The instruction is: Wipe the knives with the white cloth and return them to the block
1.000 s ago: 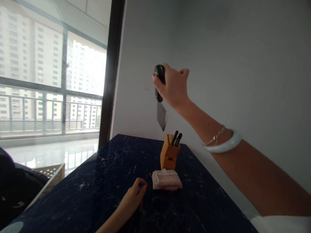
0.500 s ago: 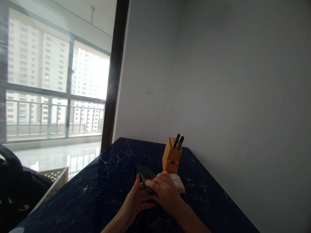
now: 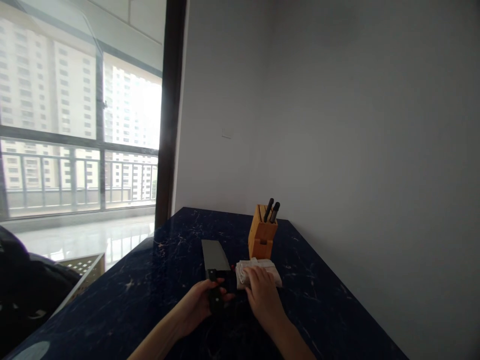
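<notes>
Black-handled, the cleaver (image 3: 215, 255) points away over the dark surface (image 3: 161, 280), its handle (image 3: 215, 301) gripped by the left hand (image 3: 200, 304); the right hand (image 3: 261, 294), loosely curled, touches a folded cloth (image 3: 276, 274), whether grasping I cannot tell, before the wooden knife block (image 3: 262, 232).

1 head-worn camera, facing forward and down, table (image 3: 150, 285) close below

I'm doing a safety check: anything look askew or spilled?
Nothing stands out: the knife block stands upright, the left hand holds the cleaver by its handle, and the right hand touches the folded cloth.
</notes>
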Demonstrator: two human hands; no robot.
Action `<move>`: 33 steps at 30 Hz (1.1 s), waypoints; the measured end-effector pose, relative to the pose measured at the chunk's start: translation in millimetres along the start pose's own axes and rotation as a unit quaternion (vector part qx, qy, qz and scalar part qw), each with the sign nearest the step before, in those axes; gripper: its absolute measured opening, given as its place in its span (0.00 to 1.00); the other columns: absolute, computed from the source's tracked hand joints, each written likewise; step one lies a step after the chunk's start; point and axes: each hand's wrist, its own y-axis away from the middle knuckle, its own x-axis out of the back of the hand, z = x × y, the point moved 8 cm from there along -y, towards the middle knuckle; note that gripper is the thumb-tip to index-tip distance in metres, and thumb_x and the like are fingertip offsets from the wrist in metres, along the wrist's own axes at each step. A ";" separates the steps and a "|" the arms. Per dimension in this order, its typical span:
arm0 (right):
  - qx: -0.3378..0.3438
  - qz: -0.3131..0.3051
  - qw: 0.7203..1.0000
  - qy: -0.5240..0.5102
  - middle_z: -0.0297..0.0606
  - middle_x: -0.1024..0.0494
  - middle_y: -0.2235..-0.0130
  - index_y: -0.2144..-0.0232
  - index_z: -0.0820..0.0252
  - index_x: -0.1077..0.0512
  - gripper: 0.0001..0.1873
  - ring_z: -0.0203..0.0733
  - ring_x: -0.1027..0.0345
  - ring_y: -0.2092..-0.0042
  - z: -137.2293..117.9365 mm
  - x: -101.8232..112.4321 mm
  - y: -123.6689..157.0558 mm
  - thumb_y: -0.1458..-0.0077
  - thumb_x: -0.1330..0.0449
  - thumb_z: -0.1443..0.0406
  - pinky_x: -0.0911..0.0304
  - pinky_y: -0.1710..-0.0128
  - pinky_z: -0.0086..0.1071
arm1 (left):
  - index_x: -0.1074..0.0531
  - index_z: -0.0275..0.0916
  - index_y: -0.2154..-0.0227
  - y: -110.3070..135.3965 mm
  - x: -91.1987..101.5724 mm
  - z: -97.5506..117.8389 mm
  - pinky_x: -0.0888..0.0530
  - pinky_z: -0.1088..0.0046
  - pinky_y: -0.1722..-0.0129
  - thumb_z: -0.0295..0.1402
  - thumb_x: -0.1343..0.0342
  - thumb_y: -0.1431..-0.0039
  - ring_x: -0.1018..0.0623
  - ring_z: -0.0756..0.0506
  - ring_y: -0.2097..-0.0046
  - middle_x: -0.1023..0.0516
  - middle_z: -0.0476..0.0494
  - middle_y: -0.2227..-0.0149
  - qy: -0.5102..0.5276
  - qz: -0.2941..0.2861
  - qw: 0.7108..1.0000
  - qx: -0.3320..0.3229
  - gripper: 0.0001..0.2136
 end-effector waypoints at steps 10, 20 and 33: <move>-0.083 -0.001 0.995 0.055 0.35 0.27 0.65 0.69 0.53 0.30 0.07 0.44 0.38 0.59 55.9 -3.2 0.2 0.51 0.47 0.67 0.47 0.62 0.36 | 0.31 0.35 0.57 30.5 8.5 18.2 0.32 0.53 0.59 0.28 0.48 0.46 0.24 0.42 0.65 0.25 0.42 0.69 -0.108 -0.142 0.977 0.115 0.12; -0.209 0.038 0.951 -0.226 0.36 0.24 0.70 0.70 0.57 0.29 0.14 0.44 0.31 0.66 118.8 -8.1 0.4 0.52 0.49 0.56 0.40 0.66 0.35 | 0.33 0.35 0.55 39.3 8.8 17.4 0.28 0.65 0.67 0.30 0.46 0.47 0.24 0.46 0.69 0.26 0.41 0.67 -0.158 -0.181 0.960 0.146 0.16; -0.265 0.352 0.840 -0.315 0.39 0.28 0.67 0.65 0.63 0.33 0.23 0.42 0.36 0.66 164.2 82.8 23.2 0.57 0.44 0.50 0.40 0.66 0.33 | 0.33 0.30 0.54 37.9 28.6 27.6 0.27 0.72 0.78 0.29 0.51 0.45 0.25 0.47 0.74 0.27 0.41 0.71 -0.126 -0.170 0.965 0.153 0.16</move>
